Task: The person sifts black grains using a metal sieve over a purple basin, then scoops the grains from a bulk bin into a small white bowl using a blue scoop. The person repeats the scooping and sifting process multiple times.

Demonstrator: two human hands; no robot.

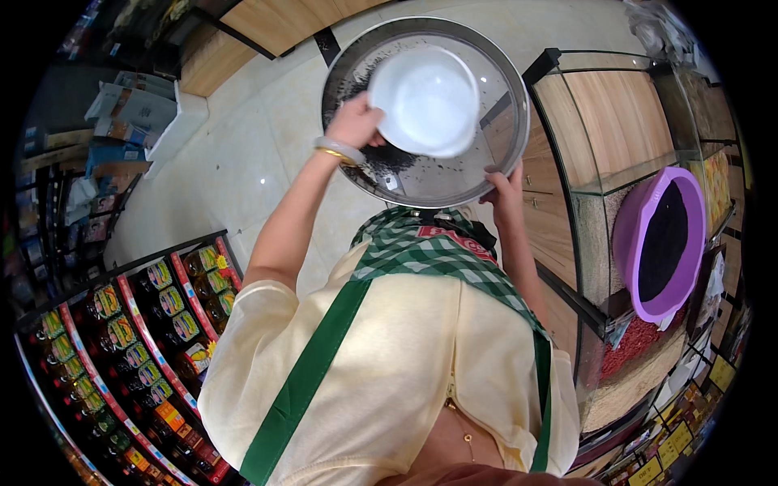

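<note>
My left hand (355, 121), with bangles at the wrist, grips the edge of a white bowl (425, 100). Slightly blurred, the bowl hangs over a large round metal sieve (519, 130). Black grains (389, 159) lie on the fine mesh, mostly along its left side and beneath the bowl. Part of the mesh is hidden by the bowl. At the sieve's near right rim, my right hand (504, 188) has its thumb over the edge and holds it. Floor tiles show through the mesh.
To the right, a purple plastic basin (621, 243) of black grains or powder rests on glass-sided bins, beside red grains (632, 346) and pale grains (632, 389). Shelves of bottled goods (140, 340) stand at lower left. Cartons (137, 106) are piled at upper left.
</note>
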